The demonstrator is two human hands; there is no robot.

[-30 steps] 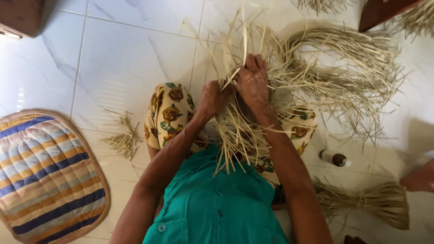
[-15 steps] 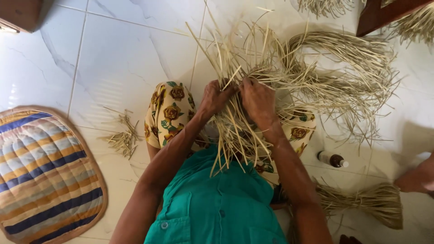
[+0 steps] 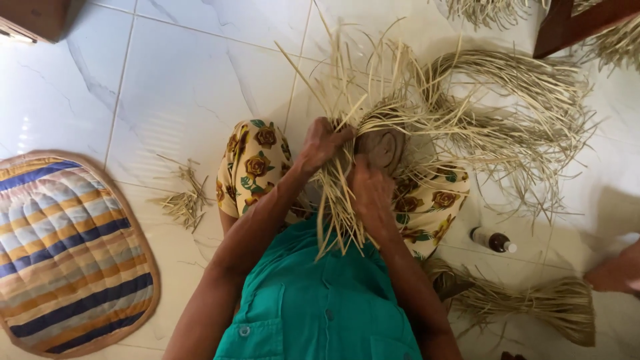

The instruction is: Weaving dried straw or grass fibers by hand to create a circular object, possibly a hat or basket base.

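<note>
While the person sat on the white tiled floor [image 3: 180, 87] in a teal shirt [image 3: 320, 313] and a flowered yellow skirt [image 3: 253, 163], both hands worked at a tangle of pale straw strands [image 3: 373, 113] gathered over the lap. The left hand [image 3: 321, 143] had its grip closed around a cluster of those strands, fingers curled tight on them just where they fanned upward. The right hand [image 3: 371, 190] sat just below and beside it, its grip also clamped on the straw, with a hanging bunch of strand ends trailing down between the two forearms toward the shirt. From the hands, the long loose strands arched away toward the far right part of the floor in a wide loop [image 3: 520, 100]. A small heap of short straw cuttings [image 3: 183, 197] lay on the tiles to the left of the knee, well apart from the hands. Near the left edge of the floor rested a striped quilted mat [image 3: 63, 253]. To the right of the skirt stood a small brown bottle with a white cap [image 3: 492, 240], lying on its side, and below it a tied bundle of straw [image 3: 533, 303].
</note>
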